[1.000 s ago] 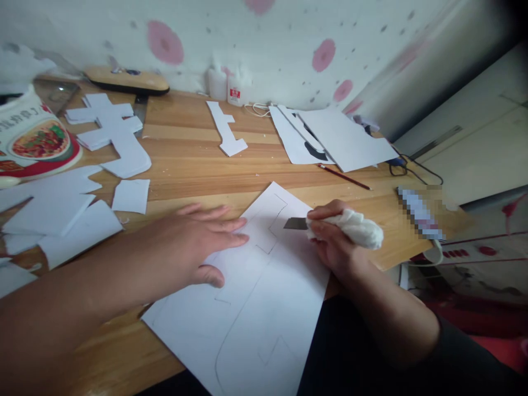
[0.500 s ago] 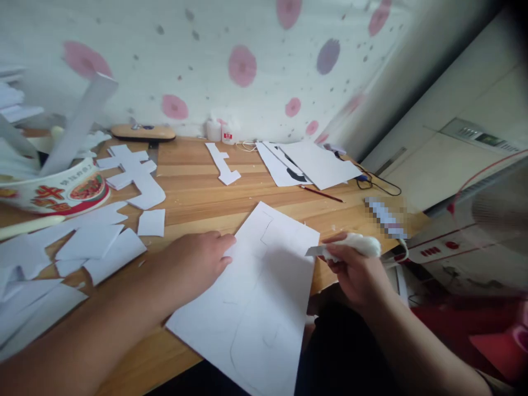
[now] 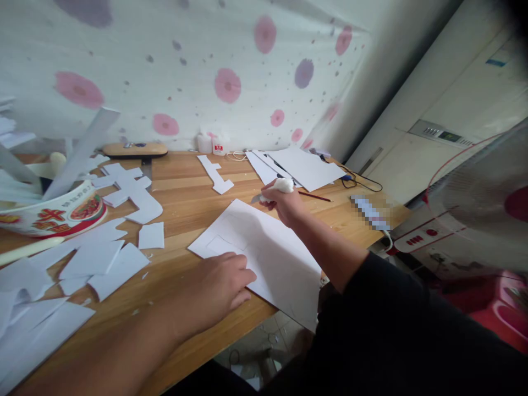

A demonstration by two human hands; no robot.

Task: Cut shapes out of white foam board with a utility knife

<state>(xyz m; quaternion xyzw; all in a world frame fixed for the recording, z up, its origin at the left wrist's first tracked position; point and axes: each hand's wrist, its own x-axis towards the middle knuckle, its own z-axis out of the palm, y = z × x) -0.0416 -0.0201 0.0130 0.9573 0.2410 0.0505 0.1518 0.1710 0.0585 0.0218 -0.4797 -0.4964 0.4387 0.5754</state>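
A white foam-like board (image 3: 284, 275) with faint pencil outlines lies on the wooden table, its near corner jutting past the front edge. Spread over its left edge, my left hand (image 3: 223, 280) rests on the board with fingers a little apart, gripping nothing. My right hand (image 3: 286, 206) is closed round a utility knife (image 3: 256, 198) whose handle is wrapped in white material. The knife's blade points left, above the board's far edge. Behind it, a cut white piece (image 3: 215, 175) lies on the table.
White offcuts (image 3: 93, 256) and a paper noodle bowl (image 3: 53, 217) full of scraps crowd the left. At the back are a tan case (image 3: 134, 150), small bottles (image 3: 212, 144) and stacked sheets (image 3: 311, 168). A pencil (image 3: 314, 196) and a power strip (image 3: 369, 212) lie to the right.
The board has turned counter-clockwise. My right hand has moved left and away with the knife, to the board's far edge. My left hand has slid nearer along the left side.
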